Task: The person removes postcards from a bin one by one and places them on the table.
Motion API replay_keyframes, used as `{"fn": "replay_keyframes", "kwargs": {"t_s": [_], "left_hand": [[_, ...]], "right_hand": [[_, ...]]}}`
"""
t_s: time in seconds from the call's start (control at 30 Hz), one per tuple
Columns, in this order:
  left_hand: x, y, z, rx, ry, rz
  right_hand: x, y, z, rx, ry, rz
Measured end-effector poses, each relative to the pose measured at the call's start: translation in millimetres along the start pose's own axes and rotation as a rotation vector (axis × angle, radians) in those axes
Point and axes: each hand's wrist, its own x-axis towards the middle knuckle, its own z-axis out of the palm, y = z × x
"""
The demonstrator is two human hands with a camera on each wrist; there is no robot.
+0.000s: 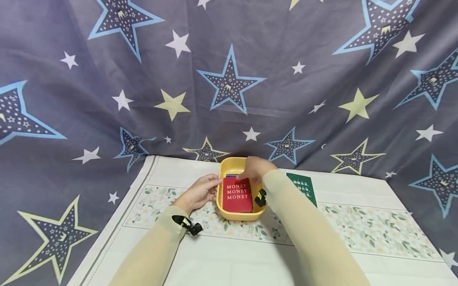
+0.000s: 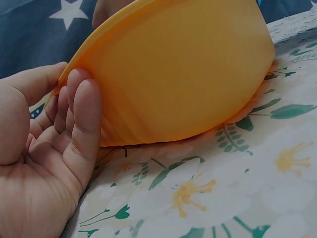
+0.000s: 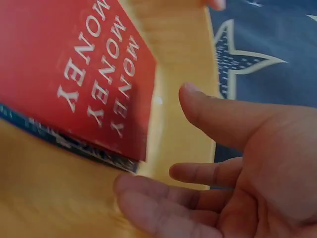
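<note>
- Because the red booklet point(image 1: 237, 194) lies face up inside the yellow basin point(image 1: 241, 217), with a darker booklet point(image 3: 74, 140) showing along its edge beneath, the two are best handled as one stack.
- The left hand point(image 1: 202, 190) grips the basin's left wall: its thumb lies at the rim, its fingers point(image 2: 85, 114) against the outside. A light hold is probably enough; squeezing hard could bow the wall or tilt the basin on the bench point(image 1: 214, 262).
- The right hand point(image 1: 255, 169) is over the basin's far right part, its fingers spread and holding nothing. The fingertips are near a corner of the stack; whether they touch it, I cannot tell.
- If the stack needs squaring, a nudge with flat fingers should serve better than a pinch, which may drag the top cover alone.
- Any sideways move wants the right wrist raised, since the black wrist device point(image 1: 261, 197) sits close to the basin's right wall and might catch it.
- The green booklet point(image 1: 302, 186) lies on the bench right of the basin, partly behind the right sleeve point(image 1: 304, 226), so the forearm should avoid brushing it.
</note>
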Motion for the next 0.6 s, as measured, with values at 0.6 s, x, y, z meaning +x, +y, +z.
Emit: {"fn": "replay_keyframes", "kwargs": {"t_s": [0.6], "left_hand": [[0.6, 1.2, 2.2, -0.011, 0.005, -0.010]], "right_hand": [[9.2, -6.6, 19.4, 0.003, 0.037, 0.026]]}}
